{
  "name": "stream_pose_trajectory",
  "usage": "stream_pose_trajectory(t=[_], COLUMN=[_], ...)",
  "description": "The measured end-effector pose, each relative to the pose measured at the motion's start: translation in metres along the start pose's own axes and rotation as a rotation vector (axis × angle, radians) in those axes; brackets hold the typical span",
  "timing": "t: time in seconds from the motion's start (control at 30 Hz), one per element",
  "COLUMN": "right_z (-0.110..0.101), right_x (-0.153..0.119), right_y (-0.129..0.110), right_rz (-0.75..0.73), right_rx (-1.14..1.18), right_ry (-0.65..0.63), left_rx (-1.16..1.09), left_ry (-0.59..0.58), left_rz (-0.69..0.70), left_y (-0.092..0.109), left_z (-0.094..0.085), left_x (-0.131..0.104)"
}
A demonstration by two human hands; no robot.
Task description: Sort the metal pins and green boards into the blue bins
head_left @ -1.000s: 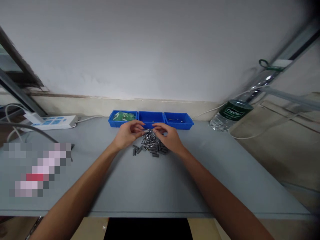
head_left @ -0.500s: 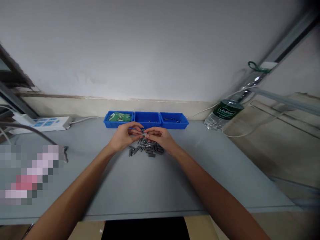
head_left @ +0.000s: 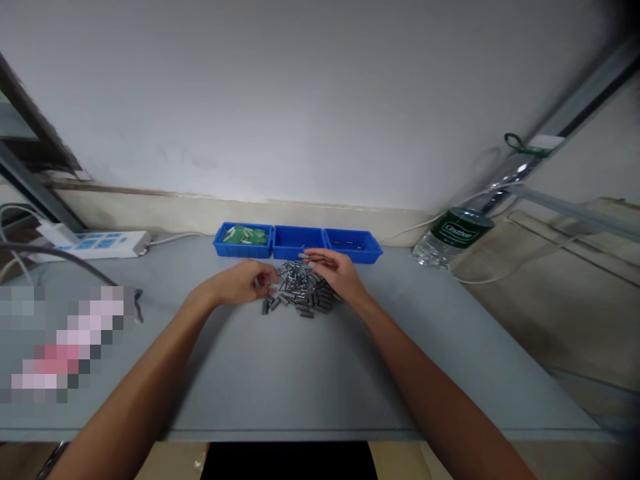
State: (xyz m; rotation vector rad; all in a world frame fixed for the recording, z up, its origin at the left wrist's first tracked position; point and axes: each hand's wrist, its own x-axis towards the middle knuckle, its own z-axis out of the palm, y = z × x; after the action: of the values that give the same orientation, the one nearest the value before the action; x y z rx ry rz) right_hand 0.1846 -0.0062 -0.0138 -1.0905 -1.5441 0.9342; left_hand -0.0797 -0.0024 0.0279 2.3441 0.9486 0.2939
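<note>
A pile of small grey and metallic pieces [head_left: 303, 293] lies on the grey table. At its left edge is my left hand [head_left: 247, 281], its fingers curved and apart with nothing visible between them. Over the upper right of the pile, my right hand [head_left: 337, 272] pinches a small grey piece [head_left: 303, 256] at its fingertips, just in front of the middle blue tray [head_left: 299, 253]. The left blue tray [head_left: 243, 251] holds green and white items. A few thin metal pieces lie in the right blue tray [head_left: 357, 256].
A white power strip [head_left: 117, 245] with cables is at the back left. At the back right, a clear bottle with a green label [head_left: 457, 229] leans near a metal frame. A pixelated patch covers the table's left side.
My hands, close together before, have parted. The left moved left and opened, while the right moved a little right with a small grey piece. The camera view shifted slightly.
</note>
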Motion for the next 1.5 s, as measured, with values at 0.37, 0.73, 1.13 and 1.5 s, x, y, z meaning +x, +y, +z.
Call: stream_pose_trajectory(t=[0.37,0.73,1.13,1.5], right_z=[-0.011,-0.017,-0.023,-0.027], right_x=[0.005,0.056,0.068,0.067], right_y=[0.000,-0.036,-0.041,-0.037], right_rz=[-0.192,-0.077,-0.105,-0.114], right_rx=[-0.754,-1.169,-1.261,-1.182], right_ry=[0.053,-0.329,-0.363,-0.373], left_rx=[-0.018,-0.048,0.055,-0.005], left_ry=[-0.015,-0.108,-0.120,0.244], left_rz=[-0.043,-0.084,-0.150,-0.109], left_y=[-0.008,-0.012,-0.023,-0.015], left_z=[0.004,-0.001,0.005,0.007], left_x=[0.001,-0.003,0.003,0.010])
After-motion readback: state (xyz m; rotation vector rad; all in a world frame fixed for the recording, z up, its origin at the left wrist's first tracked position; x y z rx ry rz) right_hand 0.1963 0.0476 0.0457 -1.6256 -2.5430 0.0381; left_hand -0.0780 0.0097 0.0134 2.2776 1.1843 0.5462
